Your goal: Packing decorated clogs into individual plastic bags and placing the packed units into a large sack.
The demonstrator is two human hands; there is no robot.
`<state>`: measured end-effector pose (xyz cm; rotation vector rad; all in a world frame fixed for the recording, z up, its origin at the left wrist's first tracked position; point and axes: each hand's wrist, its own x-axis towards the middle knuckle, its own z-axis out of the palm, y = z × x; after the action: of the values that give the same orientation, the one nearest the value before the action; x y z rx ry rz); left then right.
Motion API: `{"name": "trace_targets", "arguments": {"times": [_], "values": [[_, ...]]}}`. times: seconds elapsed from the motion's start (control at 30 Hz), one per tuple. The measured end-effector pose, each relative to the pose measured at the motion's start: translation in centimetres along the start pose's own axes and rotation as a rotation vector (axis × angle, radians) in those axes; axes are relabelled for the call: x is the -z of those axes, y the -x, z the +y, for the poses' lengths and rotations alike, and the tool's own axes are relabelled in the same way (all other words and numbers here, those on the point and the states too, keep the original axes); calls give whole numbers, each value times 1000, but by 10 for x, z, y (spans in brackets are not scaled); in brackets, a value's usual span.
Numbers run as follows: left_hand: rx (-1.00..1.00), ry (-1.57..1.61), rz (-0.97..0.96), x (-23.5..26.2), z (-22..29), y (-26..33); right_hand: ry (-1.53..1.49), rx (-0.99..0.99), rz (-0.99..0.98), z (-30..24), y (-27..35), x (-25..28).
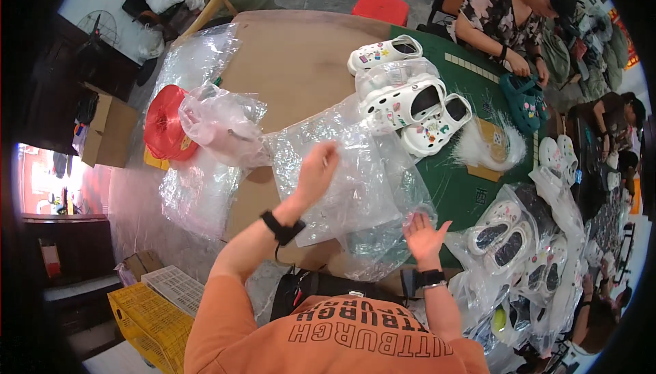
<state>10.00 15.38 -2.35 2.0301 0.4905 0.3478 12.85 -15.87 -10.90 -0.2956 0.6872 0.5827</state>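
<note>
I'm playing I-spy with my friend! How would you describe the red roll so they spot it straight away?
Find the big brown-and-green table, then look left, past the person's left hand. Beside crumpled clear plastic sits the roll. It's round and bright red, while the plastic next to it is see-through.

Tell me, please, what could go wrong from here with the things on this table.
The clear plastic bags beneath the left hand overlap, so they might cling together if lifted. The nearby white clogs lie against plastic, so a tug on it could shift them.
</note>
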Motion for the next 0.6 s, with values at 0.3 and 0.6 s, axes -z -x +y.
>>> {"name": "trace_targets", "arguments": {"times": [0.3,0.6], "values": [[218,-161,-334,-30,-85,119,821,-266,165,19,-10,31],[96,-238,40,-43,-115,76,417,62,119,-28,3,24]]}}
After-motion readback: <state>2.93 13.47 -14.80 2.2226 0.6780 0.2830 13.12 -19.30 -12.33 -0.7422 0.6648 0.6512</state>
